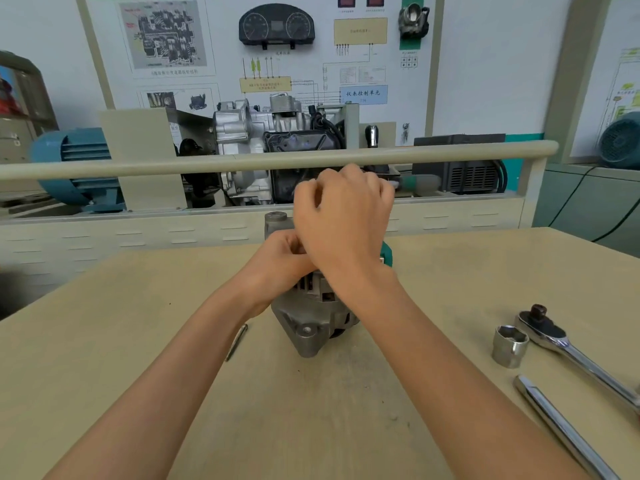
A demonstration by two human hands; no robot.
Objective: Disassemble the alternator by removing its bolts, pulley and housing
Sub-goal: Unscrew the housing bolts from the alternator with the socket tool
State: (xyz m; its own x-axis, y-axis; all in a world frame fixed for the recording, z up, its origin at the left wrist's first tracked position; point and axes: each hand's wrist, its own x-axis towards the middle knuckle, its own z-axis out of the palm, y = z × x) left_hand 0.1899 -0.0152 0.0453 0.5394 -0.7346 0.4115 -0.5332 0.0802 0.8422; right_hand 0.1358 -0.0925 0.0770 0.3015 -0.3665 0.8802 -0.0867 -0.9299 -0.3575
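Alternator (313, 323): sitting on the tan workbench (104, 358) at centre, just in front of the person, a threaded mounting ear pointing toward the near edge. Its upper part is hidden under both hands.

Left hand (280, 261): resting on top of the alternator body, fingers curling inward. It appears to be steadying the housing; what the fingers are closing on cannot be told, since the right wrist is crossing over them.

Right hand (343, 216): hovering above and slightly far of the left, fingers curling round what seems to be a tool handle, its pale tip showing at the right of the knuckles and a teal part (386, 252) peeking out below the wrist. Blurred; the tool's kind cannot be confirmed.

Loose items: a socket (509, 344) standing upright at right; a ratchet wrench (568, 344) lying just right of it; a chrome bar (561, 427) lying nearer, at the right edge; a slim rod or bolt (237, 341) lying left of the alternator, by the left forearm.

Step in hand, judged: loosening a fastener on the top face. Handling advice: keeping the left hand pressing the body down so it is not rocking on its ear; keeping the tool square on the fastener; setting each freed bolt beside the rod at left.
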